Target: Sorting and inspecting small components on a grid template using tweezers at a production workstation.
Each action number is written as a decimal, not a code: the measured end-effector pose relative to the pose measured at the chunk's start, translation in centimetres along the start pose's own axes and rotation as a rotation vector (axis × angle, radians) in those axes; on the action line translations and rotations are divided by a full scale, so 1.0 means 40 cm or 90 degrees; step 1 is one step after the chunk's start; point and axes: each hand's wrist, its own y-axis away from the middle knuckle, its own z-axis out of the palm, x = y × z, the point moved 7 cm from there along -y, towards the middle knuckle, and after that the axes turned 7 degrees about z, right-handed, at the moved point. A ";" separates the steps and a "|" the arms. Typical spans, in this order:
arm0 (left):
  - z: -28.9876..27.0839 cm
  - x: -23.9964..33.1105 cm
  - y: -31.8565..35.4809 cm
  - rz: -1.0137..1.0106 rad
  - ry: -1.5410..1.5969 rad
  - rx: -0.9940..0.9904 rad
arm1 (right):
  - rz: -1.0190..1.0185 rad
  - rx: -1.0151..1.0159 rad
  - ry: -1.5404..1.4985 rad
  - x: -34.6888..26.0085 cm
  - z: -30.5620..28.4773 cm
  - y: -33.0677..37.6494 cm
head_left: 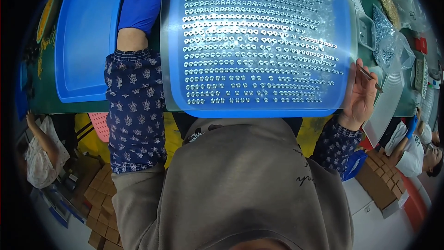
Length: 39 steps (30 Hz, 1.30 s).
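A clear flat plate (pixel 259 103) lies over a blue tray (pixel 259 113) before me, carrying many small shiny metal ring-like parts (pixel 217 48) in rows. My left hand (pixel 142 7), in a blue glove, is at the plate's upper left edge; its thumb side meets the edge, and its fingertips are partly cut off by the picture's rim. Bare, my right hand (pixel 360 97) is closed around slim metal tweezers (pixel 371 79), with fingers against the plate's lower right edge. Rows are ragged on the right, with gaps between parts.
A second blue tray (pixel 88 37) lies to the left on the green table. At right are a small clear container (pixel 366 30), bags of metal parts (pixel 385 37) and a translucent sheet (pixel 386 106). Co-workers sit at both sides; cardboard boxes (pixel 101 190) are stacked behind.
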 end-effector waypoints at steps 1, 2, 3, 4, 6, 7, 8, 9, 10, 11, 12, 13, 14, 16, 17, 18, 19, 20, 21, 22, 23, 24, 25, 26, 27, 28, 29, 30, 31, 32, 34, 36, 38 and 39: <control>0.001 0.002 0.001 0.000 -0.001 -0.001 | -0.001 0.005 0.013 0.000 0.001 0.001; 0.001 -0.001 0.001 0.001 -0.001 -0.002 | -0.002 0.005 0.012 0.000 0.002 0.002; -0.003 -0.006 0.002 0.000 -0.002 0.009 | 0.003 0.011 0.025 0.002 0.001 0.002; -0.006 -0.011 0.003 -0.001 -0.002 0.020 | 0.009 0.016 0.038 0.005 -0.001 0.003; -0.010 -0.025 0.000 -0.011 -0.007 0.017 | 0.011 0.011 0.026 0.005 -0.005 0.003; -0.010 -0.031 0.000 -0.022 -0.011 0.014 | 0.014 0.006 0.015 0.006 -0.006 0.003; -0.006 -0.029 -0.001 -0.022 -0.011 0.012 | 0.013 0.008 0.015 0.005 -0.007 0.005; -0.001 -0.027 -0.001 -0.026 0.015 0.013 | 0.013 0.009 0.007 0.005 -0.009 0.006; 0.003 -0.025 -0.002 -0.030 0.041 0.014 | 0.013 0.010 0.000 0.004 -0.010 0.008; 0.004 -0.024 -0.002 -0.031 0.040 0.012 | 0.013 0.012 -0.001 0.006 -0.011 0.009; 0.003 -0.022 -0.002 -0.027 0.028 0.008 | 0.012 0.008 0.001 0.007 -0.009 0.007; 0.003 -0.019 -0.003 -0.022 0.017 0.003 | 0.010 0.003 0.003 0.007 -0.009 0.005; 0.006 -0.016 -0.003 -0.023 0.017 0.000 | 0.009 0.007 0.003 0.007 -0.011 0.006; 0.009 -0.003 -0.003 0.001 0.002 0.001 | 0.005 0.017 0.000 0.005 -0.018 0.006; 0.007 -0.009 -0.004 0.002 0.001 0.000 | 0.005 0.019 -0.001 0.005 -0.019 0.005; 0.002 -0.022 -0.007 -0.007 0.011 0.001 | 0.008 0.016 0.002 0.005 -0.017 0.004; -0.002 -0.030 -0.007 -0.016 0.022 0.003 | 0.011 0.013 0.004 0.006 -0.016 0.004; 0.000 -0.031 -0.005 -0.015 0.022 0.002 | 0.010 0.014 0.004 0.005 -0.017 0.004; 0.002 -0.031 -0.004 -0.019 0.036 -0.003 | 0.008 0.014 0.012 0.004 -0.018 0.005; 0.004 -0.030 -0.002 -0.023 0.051 -0.008 | 0.005 0.015 0.019 0.003 -0.019 0.007; 0.007 -0.022 -0.002 -0.023 0.052 -0.008 | 0.005 0.014 0.020 -0.003 -0.023 0.010; 0.012 -0.009 -0.003 -0.017 0.033 -0.006 | -0.007 0.040 0.048 -0.018 -0.036 0.016; 0.016 -0.003 -0.002 -0.011 0.015 -0.004 | -0.020 0.065 0.077 -0.032 -0.046 0.023; 0.014 -0.013 -0.004 -0.011 0.016 -0.003 | -0.020 0.064 0.077 -0.038 -0.040 0.027; 0.018 -0.030 -0.011 -0.009 0.062 -0.014 | -0.035 0.058 0.086 -0.054 -0.030 0.033; 0.026 -0.040 -0.015 -0.008 0.108 -0.026 | -0.051 0.052 0.096 -0.067 -0.024 0.042; 0.012 -0.034 -0.007 -0.010 0.101 -0.018 | -0.060 0.052 0.113 -0.069 -0.015 0.044; -0.002 -0.023 0.001 -0.011 0.057 -0.015 | -0.055 0.046 0.107 -0.064 -0.005 0.048; -0.015 -0.016 0.009 -0.014 0.013 -0.011 | -0.074 0.034 0.182 -0.064 0.017 0.053; -0.042 -0.036 0.009 -0.016 0.007 -0.004 | -0.095 0.020 0.259 -0.064 0.048 0.059; -0.013 -0.108 -0.030 -0.033 0.104 -0.066 | -0.127 0.032 0.322 -0.096 0.077 0.094; 0.017 -0.027 -0.004 -0.015 0.063 -0.027 | -0.133 0.029 0.356 -0.085 0.095 0.105; 0.022 0.004 -0.003 0.005 0.029 0.008 | -0.178 0.005 0.456 -0.082 0.137 0.119; 0.024 -0.005 -0.006 0.002 0.046 -0.008 | -0.186 -0.019 0.461 -0.078 0.165 0.119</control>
